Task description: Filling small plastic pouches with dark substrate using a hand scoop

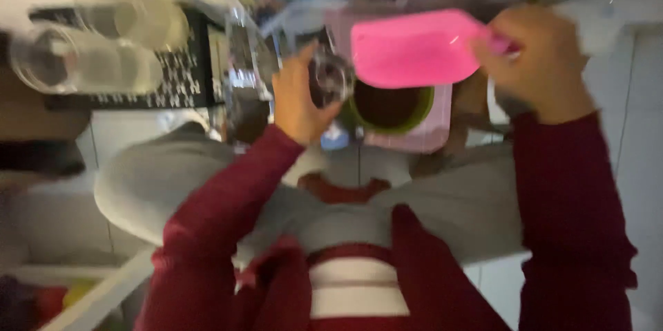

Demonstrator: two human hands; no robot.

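Note:
The view is motion-blurred. My left hand is closed around a small clear glass. My right hand grips the handle of a flat pink plastic scoop, held level beside the glass. Just under both sits a green-rimmed round container with a dark inside, standing in a pale pink tub. Both arms are in dark red sleeves.
Clear glasses lie on a black patterned rack at the upper left. A clear plastic jug or bottle stands by my left hand. Grey-clad knees and white floor tiles fill the lower part. A white shelf edge is at the lower left.

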